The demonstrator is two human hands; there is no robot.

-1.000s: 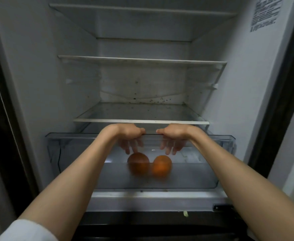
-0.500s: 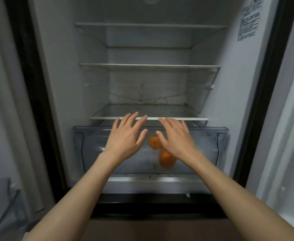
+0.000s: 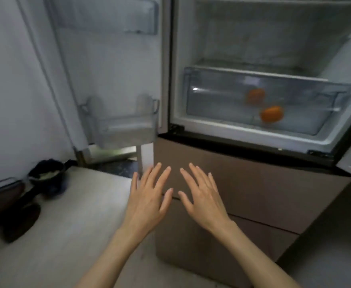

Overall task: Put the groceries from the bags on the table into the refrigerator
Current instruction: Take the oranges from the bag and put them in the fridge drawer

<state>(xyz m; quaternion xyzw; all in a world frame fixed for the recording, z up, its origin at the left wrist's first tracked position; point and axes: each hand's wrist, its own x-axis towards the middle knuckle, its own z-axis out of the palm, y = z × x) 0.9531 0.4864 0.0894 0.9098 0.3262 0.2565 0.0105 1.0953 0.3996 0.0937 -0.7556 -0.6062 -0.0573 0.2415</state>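
Hands hover empty, fingers spread: left hand point(image 3: 149, 196) beside right hand point(image 3: 203, 199), below the clear plastic refrigerator drawer point(image 3: 216, 94) holding 2 round orange fruits point(image 3: 271, 114).

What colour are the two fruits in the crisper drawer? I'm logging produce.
Orange, seen through the clear drawer in the head view.

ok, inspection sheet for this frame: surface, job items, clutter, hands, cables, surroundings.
Surface: pale countertop left of the fridge; blurred.
Job's things: two oranges inside the clear crisper drawer; no bags in view.
Clutter: dark pans or dishes at the counter's left edge; too blurred to name.
Hands: left hand and right hand open, fingers spread, nothing in either grip.
Cables: nothing seen.
Surroundings: fridge door open; brown lower drawers closed.
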